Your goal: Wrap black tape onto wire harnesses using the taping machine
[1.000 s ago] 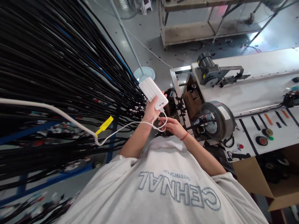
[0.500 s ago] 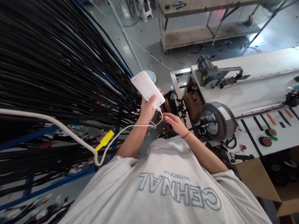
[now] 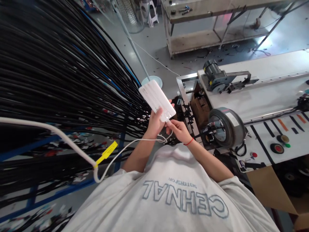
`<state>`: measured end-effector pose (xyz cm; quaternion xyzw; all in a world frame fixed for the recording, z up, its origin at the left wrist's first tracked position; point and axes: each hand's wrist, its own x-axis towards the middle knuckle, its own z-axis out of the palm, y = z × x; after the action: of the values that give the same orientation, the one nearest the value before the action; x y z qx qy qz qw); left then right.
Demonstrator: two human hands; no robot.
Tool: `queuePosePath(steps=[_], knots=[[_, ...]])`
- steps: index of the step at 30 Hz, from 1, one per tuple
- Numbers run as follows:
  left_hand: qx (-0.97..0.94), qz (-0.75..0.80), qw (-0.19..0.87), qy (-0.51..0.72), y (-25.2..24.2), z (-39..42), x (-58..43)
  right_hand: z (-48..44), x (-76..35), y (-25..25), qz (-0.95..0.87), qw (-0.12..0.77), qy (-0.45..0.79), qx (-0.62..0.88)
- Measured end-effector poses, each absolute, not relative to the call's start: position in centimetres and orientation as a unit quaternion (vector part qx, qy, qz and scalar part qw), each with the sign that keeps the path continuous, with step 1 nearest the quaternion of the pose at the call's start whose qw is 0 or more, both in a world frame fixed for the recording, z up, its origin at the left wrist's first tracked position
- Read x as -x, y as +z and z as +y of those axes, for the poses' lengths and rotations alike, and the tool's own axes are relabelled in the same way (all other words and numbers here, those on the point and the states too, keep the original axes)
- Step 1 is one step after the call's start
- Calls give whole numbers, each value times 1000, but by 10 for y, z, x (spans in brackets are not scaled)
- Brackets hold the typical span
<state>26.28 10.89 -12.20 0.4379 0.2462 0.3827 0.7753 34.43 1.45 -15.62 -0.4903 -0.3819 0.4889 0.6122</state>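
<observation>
A flat white power bank (image 3: 155, 96) is gripped in my left hand (image 3: 155, 124), thumb on its printed face and fingers behind it. At its lower end, my right hand (image 3: 180, 130) pinches the plug of a white cable (image 3: 135, 140); the fingers partly cover the plug. From there the cable loops below my hands and runs left to a thicker white cord (image 3: 55, 130). A yellow tag (image 3: 107, 153) hangs at that cord's bend. A red string circles my right wrist.
Dense black cables (image 3: 60, 71) hang on a blue rack at the left. On the right stands a white conveyor bench (image 3: 241, 100) with a motor (image 3: 212, 72) and a tape reel (image 3: 227, 127). An open cardboard box (image 3: 267, 187) sits lower right; a metal table (image 3: 202, 13) stands behind.
My right hand has moved in from beside the cable and closed on its plug at the power bank. The power bank now sits slightly lower and further right in view.
</observation>
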Motion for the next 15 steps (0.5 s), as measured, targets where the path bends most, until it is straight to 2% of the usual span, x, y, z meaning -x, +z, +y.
queuePosePath(steps=[4,6,9,11,13,15], knots=[[-445,172,795,376,-108,121,-257,13,-349,-154,-419,571,531,465],[-449,201,783,379,-105,132,-263,12,-349,-149,-439,586,428,530],[-437,266,773,375,-111,150,-277,14,-343,-139,-496,568,171,634],[-422,289,776,369,-121,159,-287,19,-333,-135,-583,477,94,651],[-413,302,779,364,-131,166,-293,27,-321,-133,-669,352,88,648],[-406,307,780,363,-141,173,-297,31,-310,-132,-731,267,97,621]])
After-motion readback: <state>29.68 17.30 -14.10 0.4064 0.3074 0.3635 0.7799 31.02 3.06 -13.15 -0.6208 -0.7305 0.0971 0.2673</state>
